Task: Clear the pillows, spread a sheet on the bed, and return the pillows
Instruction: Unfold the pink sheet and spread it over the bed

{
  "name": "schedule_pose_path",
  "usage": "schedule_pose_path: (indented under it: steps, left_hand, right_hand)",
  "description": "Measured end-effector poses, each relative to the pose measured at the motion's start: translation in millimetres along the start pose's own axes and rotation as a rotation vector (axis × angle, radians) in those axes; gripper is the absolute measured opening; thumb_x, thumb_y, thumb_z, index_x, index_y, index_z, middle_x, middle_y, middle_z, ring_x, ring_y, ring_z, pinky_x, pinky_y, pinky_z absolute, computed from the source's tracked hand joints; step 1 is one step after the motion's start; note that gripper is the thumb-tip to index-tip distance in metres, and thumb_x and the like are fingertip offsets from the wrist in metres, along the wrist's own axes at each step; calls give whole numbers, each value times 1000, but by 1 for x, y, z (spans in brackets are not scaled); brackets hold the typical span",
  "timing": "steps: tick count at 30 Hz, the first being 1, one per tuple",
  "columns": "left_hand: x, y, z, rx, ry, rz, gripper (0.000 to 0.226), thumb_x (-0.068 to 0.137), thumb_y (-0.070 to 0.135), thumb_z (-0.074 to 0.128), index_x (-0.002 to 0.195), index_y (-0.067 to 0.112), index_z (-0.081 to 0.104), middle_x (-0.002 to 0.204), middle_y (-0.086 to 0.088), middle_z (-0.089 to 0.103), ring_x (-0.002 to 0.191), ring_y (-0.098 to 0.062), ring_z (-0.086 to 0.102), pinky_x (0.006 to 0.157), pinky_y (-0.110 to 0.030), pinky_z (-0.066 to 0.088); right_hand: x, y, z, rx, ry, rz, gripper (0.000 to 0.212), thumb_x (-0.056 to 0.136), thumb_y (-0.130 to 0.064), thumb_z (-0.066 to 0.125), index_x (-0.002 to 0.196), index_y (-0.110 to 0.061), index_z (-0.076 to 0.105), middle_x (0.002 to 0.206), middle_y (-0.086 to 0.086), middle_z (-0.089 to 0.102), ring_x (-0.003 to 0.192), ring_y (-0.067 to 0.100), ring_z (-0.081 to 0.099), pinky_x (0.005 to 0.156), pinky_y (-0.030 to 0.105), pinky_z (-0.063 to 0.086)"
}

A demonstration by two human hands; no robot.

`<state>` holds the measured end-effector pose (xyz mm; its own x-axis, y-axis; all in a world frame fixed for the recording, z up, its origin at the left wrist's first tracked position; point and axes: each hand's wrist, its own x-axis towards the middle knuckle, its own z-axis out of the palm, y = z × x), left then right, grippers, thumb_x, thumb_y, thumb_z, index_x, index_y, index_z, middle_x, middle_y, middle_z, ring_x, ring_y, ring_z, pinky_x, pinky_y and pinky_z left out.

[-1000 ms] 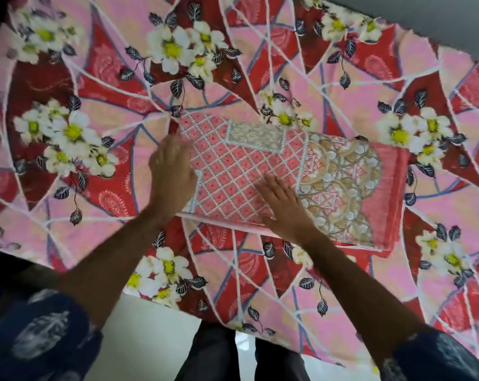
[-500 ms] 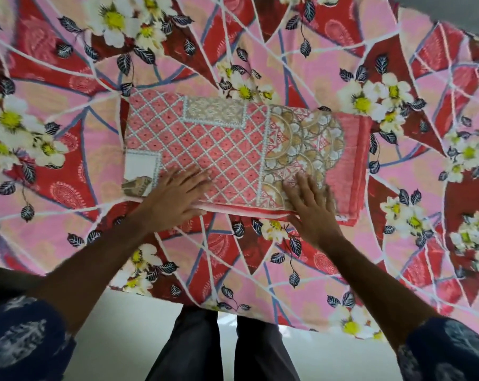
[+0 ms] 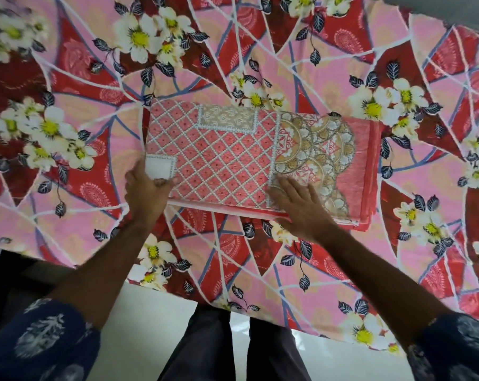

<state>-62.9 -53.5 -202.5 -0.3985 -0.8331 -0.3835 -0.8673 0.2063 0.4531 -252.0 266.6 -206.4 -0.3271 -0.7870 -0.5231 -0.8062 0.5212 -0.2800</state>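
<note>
A folded sheet, red with a white lattice and a gold ornamental panel, lies flat in the middle of the bed. The bed is covered by a pink and red floral cloth with white flowers. My left hand is at the sheet's near left corner, thumb on top by a white patch, gripping that corner. My right hand lies flat with straight fingers on the sheet's near edge, over the gold panel. No pillows are in view.
The bed's near edge runs across the lower part of the view, with pale floor below it. My legs in dark trousers stand right against that edge. A grey wall strip shows at the top right.
My left hand slid from the sheet's top to its near left corner and took hold of it. My right hand stayed flat on the near edge. The view shifted slightly.
</note>
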Motion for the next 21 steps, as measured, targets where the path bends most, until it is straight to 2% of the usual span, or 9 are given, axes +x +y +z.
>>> schedule_pose_path:
  steps: [2, 5, 8, 10, 11, 14, 18, 20, 21]
  left_hand:
    - [0, -7, -8, -45, -27, 8, 71, 71, 53, 73, 132, 23, 51, 123, -7, 59, 107, -29, 63, 91, -53, 54]
    - [1, -13, -18, -126, -32, 31, 54, 80, 42, 77, 123, 21, 53, 118, -6, 61, 91, -16, 68, 79, -45, 60]
    - [0, -13, -24, -221, -20, 35, 44, 84, 26, 80, 114, 11, 51, 105, -4, 61, 83, -13, 62, 70, -30, 52]
    - [-1, -9, -26, -340, -65, -60, 38, 87, 21, 77, 112, 10, 50, 94, 2, 60, 76, -12, 62, 62, -21, 49]
    - [-2, -5, -27, -454, -109, -134, 33, 89, 17, 75, 111, 10, 51, 93, 1, 62, 71, -10, 65, 60, -20, 54]
    - [1, 4, -34, -778, -276, -316, 21, 93, 11, 69, 112, 9, 62, 98, -11, 70, 63, -13, 70, 64, -37, 63]
    - [12, 24, -43, -820, -313, -284, 18, 94, 12, 68, 109, 16, 60, 86, -7, 72, 51, -14, 65, 51, -28, 53]
    - [17, 38, -50, -869, -326, -227, 13, 97, 15, 65, 107, 21, 59, 77, -1, 74, 52, -14, 66, 51, -26, 52]
    - [18, 44, -54, -897, -369, -188, 7, 99, 20, 62, 106, 22, 60, 74, 1, 74, 55, -16, 67, 53, -26, 52]
  right_hand:
    - [12, -17, 0, 4, 18, -5, 82, 98, -48, 56, 161, -30, 7, 170, 7, -4, 156, 34, -6, 120, 70, 9]
    - [29, -44, 4, -2, 9, 20, 81, 100, -54, 47, 163, -30, 3, 170, 6, -12, 156, 33, -10, 119, 71, 5]
    - [42, -71, 8, 4, 30, 47, 81, 99, -62, 44, 162, -32, 2, 170, 5, -13, 155, 36, -12, 113, 73, -5]
    - [49, -85, 9, 52, 45, 58, 82, 98, -61, 46, 162, -32, 3, 170, 5, -13, 155, 37, -14, 111, 71, -11]
    - [52, -91, 7, 80, 59, 58, 82, 98, -61, 46, 162, -31, 6, 170, 5, -11, 155, 37, -13, 112, 72, -9]
    - [67, -114, 1, 164, 89, 3, 84, 97, -64, 46, 163, -27, 8, 170, 7, -6, 156, 34, -7, 119, 70, 1]
    - [92, -155, -17, 238, 120, -35, 93, 93, -70, 48, 162, -28, 3, 171, 8, -1, 157, 30, -4, 123, 63, 2]
    - [107, -171, -22, 265, 144, -13, 85, 95, -65, 46, 162, -26, 11, 169, 9, 13, 156, 31, 10, 124, 60, 11]
    - [113, -176, -23, 293, 172, 15, 74, 98, -60, 44, 159, -22, 24, 164, 11, 29, 151, 32, 25, 122, 60, 21]
